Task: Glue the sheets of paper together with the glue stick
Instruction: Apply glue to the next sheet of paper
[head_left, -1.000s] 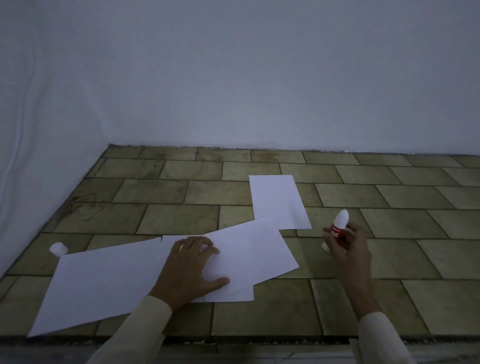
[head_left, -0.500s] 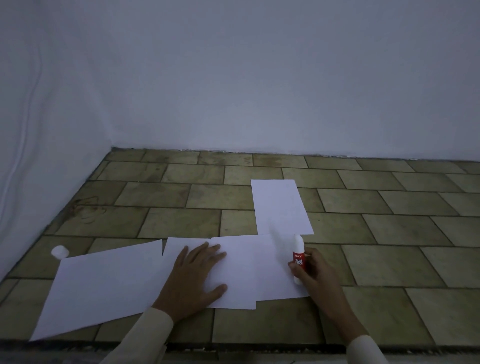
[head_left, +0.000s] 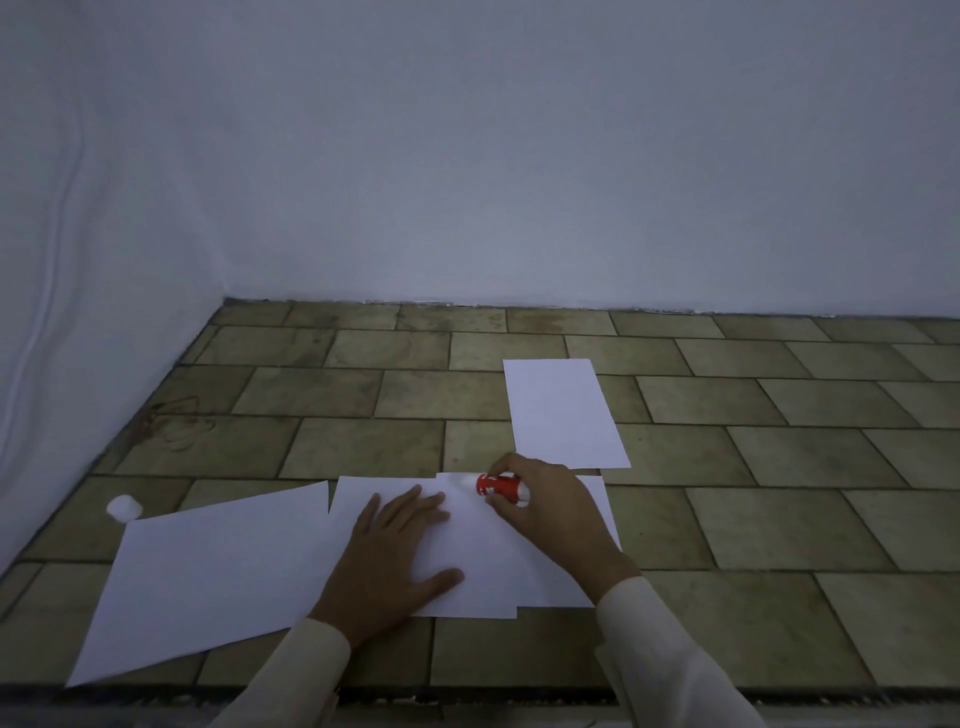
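Open tiles to the right and far side; papers and hands crowd the near middle.

The tiled floor (head_left: 779, 467) lies bare right of the overlapped sheets (head_left: 519, 561) and beyond the far sheet (head_left: 563, 410) up to the wall (head_left: 519, 182). The left hand (head_left: 395, 561) lies flat on the sheets, the right hand (head_left: 540, 504) just beside it holds the glue stick (head_left: 501, 486). A large sheet (head_left: 208, 582) and white cap (head_left: 123, 507) fill the near left.

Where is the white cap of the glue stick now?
The cap lies on the tiled floor at the far left, beside the far corner of the big left sheet.
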